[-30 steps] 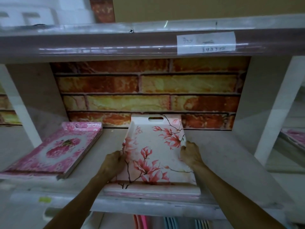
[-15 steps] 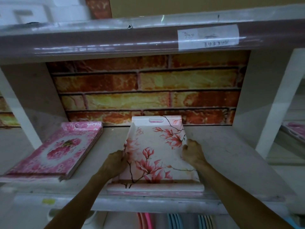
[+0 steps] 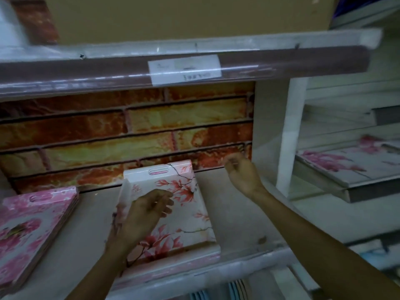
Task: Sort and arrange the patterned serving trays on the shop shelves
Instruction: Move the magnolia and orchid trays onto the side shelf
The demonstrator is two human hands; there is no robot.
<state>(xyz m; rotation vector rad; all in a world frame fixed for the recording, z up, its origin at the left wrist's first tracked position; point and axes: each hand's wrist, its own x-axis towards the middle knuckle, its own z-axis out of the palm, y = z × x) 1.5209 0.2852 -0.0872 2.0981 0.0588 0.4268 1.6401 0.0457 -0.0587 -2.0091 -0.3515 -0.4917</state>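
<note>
Magnolia tray stack (image 3: 186,213) on the shelf (image 3: 233,215), hands off.
White, pink branch blossoms, slotted handle at 12 o'clock. Left hand (image 3: 145,213) hovers above it, loosely open; right hand (image 3: 243,173), relaxed and empty, at 2 o'clock.

both forearms bare, no sleeves, left hand (image 3: 149,210) and right hand (image 3: 243,173) ungloved.

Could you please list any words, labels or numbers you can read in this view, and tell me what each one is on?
No text here can be read for certain.
White paper label taped behind clear plastic on the upper shelf edge: faint handwritten marks, too blurred to read.
Magnolia-patterned tray in the middle: only flowers and branches, no lettering visible.
Stack of pink floral trays at left: pattern only, no lettering visible.
</note>
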